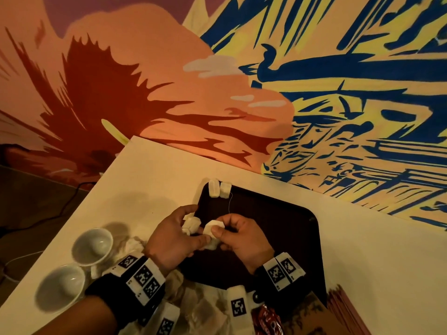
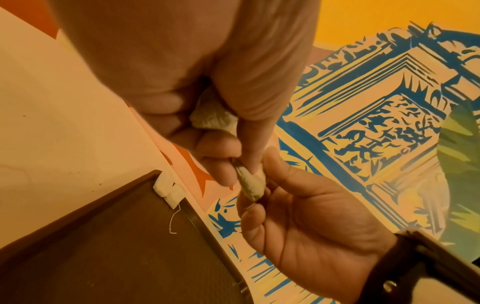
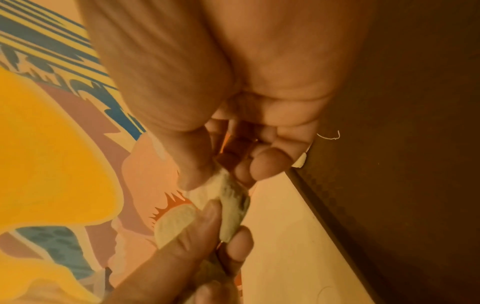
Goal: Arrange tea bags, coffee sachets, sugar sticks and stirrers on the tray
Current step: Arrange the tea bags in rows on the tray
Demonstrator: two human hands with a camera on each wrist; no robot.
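Both hands meet over the near-left part of the dark brown, round-cornered tray (image 1: 285, 228), which lies flat on the pale bench (image 1: 154, 170). The right hand (image 1: 242, 234) pinches a soft white paper tea bag (image 1: 211, 228) between thumb and forefinger, while the left hand (image 1: 173, 234) has its fingers curled round a small bunch of further white tea bags (image 1: 191, 223) and touches the pinched one too; it seems to be passing from left to right. The coming move turns on the far-left corner of the tray, where two white tea bags (image 1: 219, 189) already lie side by side, touching, long axes pointing away from the person, a thin string trailing from one onto the tray. That corner lies ahead of the hands, about equally near to both; the free slot is on the pair's right, which favours the right hand. The held bag looks limp, slightly puffed and light, likely to flop unless laid flat.
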